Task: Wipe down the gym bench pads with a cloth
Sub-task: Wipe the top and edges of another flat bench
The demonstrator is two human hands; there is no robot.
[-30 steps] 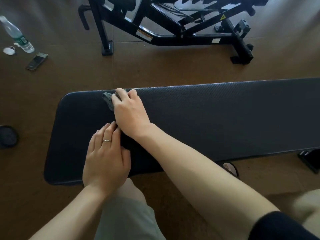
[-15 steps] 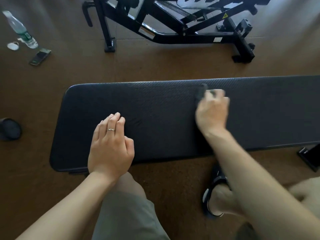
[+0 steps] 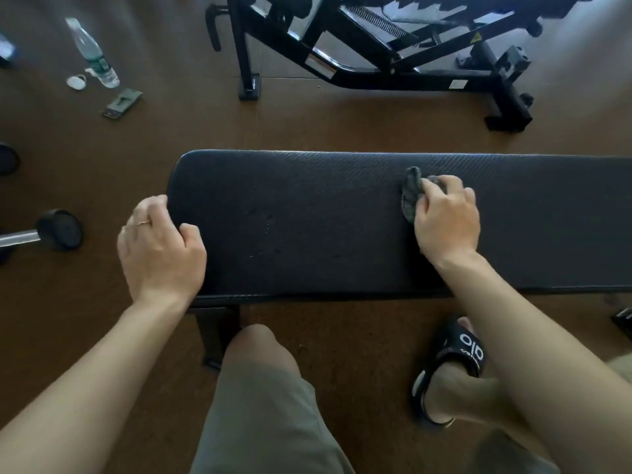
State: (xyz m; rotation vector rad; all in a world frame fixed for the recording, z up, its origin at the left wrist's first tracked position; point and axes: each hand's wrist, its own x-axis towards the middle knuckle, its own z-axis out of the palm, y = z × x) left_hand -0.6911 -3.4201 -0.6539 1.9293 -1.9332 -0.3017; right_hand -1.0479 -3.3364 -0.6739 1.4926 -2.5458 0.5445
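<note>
A long black bench pad [image 3: 307,213] runs across the middle of the view and off the right edge. My right hand [image 3: 444,220] presses a crumpled dark grey cloth [image 3: 410,193] onto the pad, right of its middle, near the far edge. The cloth sticks out to the left of my fingers. My left hand [image 3: 157,244], with a ring on one finger, grips the pad's rounded left end, thumb on top and fingers curled round the end.
Behind the pad stands a black steel machine frame [image 3: 376,63]. On the brown floor at the far left lie a water bottle [image 3: 94,53], its cap [image 3: 76,82] and a phone [image 3: 122,103]. A dumbbell [image 3: 51,230] lies at the left. My knee [image 3: 260,388] and sandalled foot [image 3: 455,367] are in front.
My right hand has slid the cloth from the pad's left end rightward along the far side. My left hand has moved from lying flat on the pad to gripping its left end.
</note>
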